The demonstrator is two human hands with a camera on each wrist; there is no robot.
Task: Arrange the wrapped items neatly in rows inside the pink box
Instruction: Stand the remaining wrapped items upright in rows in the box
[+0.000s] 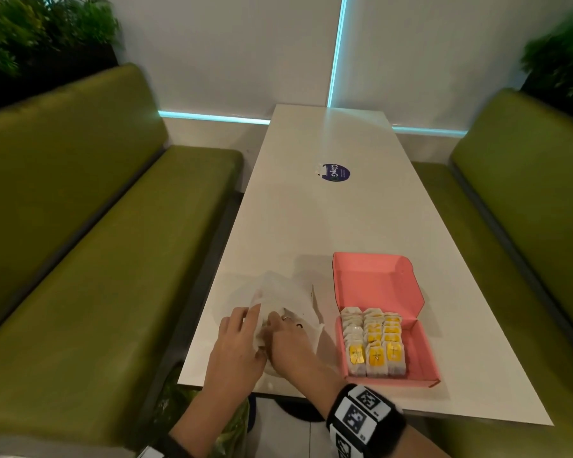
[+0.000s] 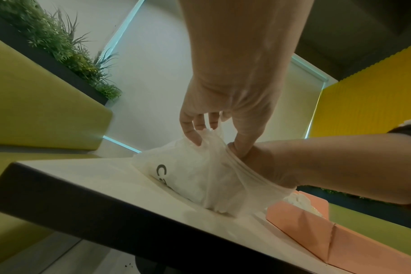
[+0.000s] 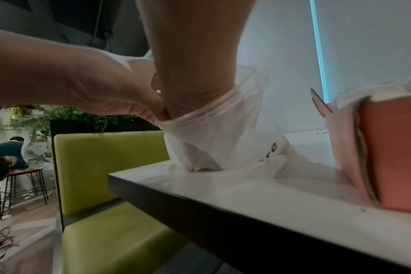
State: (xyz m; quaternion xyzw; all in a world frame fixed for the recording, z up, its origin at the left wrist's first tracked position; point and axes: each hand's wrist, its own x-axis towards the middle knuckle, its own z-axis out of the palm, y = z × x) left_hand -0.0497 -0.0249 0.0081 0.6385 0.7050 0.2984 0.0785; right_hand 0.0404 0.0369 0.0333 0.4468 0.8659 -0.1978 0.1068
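An open pink box (image 1: 424, 352) lies on the white table (image 1: 328, 219), its lid (image 1: 374, 285) standing up behind. Three rows of wrapped items (image 1: 374, 342) with yellow labels fill its left part; its right side is bare. Left of the box sits a white plastic bag (image 1: 278, 292). My left hand (image 1: 239, 332) pinches the bag's rim, as the left wrist view shows (image 2: 214, 129). My right hand (image 1: 285, 335) is pushed into the bag's mouth, and its fingers are hidden inside the bag (image 3: 223, 140).
Green benches (image 1: 96, 259) flank the table on both sides. A round dark sticker (image 1: 335, 172) sits at mid-table. Both hands work close to the table's near edge (image 3: 200, 194). The box's side wall (image 3: 392, 157) stands just right of the bag.
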